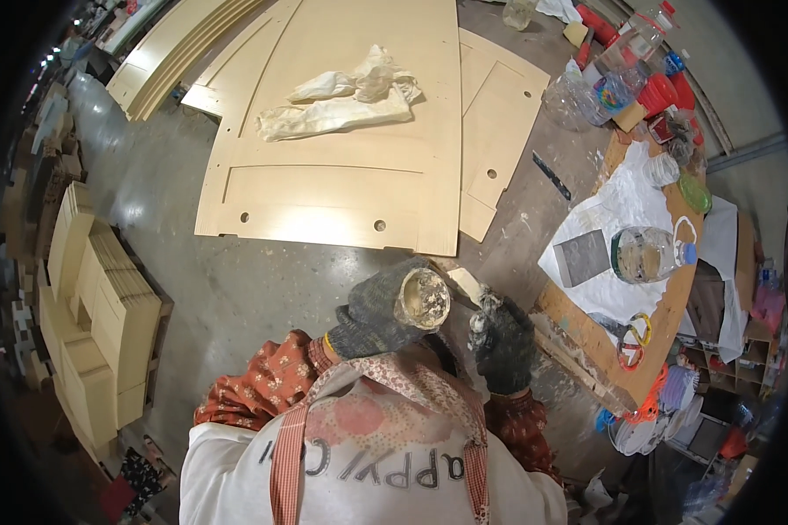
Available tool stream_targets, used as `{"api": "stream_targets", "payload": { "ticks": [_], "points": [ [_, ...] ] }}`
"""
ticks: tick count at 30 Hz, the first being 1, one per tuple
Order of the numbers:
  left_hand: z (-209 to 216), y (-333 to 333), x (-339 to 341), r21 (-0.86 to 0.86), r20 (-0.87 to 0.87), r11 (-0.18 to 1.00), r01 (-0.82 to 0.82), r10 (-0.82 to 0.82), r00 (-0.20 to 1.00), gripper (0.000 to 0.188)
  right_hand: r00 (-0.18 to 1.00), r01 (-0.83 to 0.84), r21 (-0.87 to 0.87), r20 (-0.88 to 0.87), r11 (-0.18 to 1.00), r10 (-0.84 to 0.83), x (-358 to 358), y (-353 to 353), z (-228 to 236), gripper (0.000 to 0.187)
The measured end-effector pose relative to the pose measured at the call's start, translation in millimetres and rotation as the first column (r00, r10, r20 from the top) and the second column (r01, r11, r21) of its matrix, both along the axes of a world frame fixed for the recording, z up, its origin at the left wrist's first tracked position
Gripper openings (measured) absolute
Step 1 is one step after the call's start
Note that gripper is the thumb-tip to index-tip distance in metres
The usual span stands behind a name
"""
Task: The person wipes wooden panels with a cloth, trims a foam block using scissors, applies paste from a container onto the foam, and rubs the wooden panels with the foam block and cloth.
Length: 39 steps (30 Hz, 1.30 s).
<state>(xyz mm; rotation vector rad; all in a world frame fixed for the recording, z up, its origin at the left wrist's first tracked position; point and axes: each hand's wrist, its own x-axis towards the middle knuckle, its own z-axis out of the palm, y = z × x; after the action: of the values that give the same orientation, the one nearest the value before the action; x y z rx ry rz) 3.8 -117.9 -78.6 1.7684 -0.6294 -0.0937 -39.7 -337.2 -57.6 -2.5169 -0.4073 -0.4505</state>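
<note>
My left hand (372, 311), in a dark knitted glove, is closed round a small cup (424, 298). Its rim is crusted, and beige paste lies inside. Close by on the right, my gloved right hand (504, 343) grips a putty knife (466, 285) whose flat end looks coated in cream paste; the fingers hide most of its handle. White smears mark this glove's fingertips. Beyond both hands lies a pale wooden panel (324, 201) with grooves and round holes. A crumpled off-white cloth (341, 109) rests on it.
At right, a wooden bench (600, 354) holds a white sheet, a grey block (583, 259), a clear plastic bottle (643, 255) and scissors (632, 341). More bottles (595, 92) crowd the far right. Stacked panels (105, 324) stand on the left. Another panel (499, 114) lies partly beneath the main one.
</note>
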Motion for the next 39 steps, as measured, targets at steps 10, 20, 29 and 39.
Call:
{"api": "stream_targets", "payload": {
  "ticks": [10, 20, 29, 39],
  "points": [
    [-33, -4, -3, -0.238, -0.173, 0.971, -0.025, -0.017, 0.985, 0.043, 0.965, 0.215, 0.360, -0.224, 0.908, -0.140, 11, 19, -4, 0.029],
    [-60, 7, -19, 0.101, -0.289, 0.980, -0.172, 0.194, 0.937, 0.058, 0.892, 0.368, 0.614, -0.446, 0.698, -0.078, 5, 18, -1, 0.033],
    [-88, 22, -26, -0.379, -0.762, 0.841, -0.386, -0.047, 0.646, 0.063, 0.995, 0.065, 0.408, -0.096, 0.911, -0.028, -5, 14, -8, 0.031],
    [-81, 62, -30, -0.505, -0.832, 0.744, -0.437, -0.283, 0.478, 0.061, 0.933, -0.355, -0.018, -0.060, 0.935, 0.354, 15, 24, 43, 0.035]
  ]
}}
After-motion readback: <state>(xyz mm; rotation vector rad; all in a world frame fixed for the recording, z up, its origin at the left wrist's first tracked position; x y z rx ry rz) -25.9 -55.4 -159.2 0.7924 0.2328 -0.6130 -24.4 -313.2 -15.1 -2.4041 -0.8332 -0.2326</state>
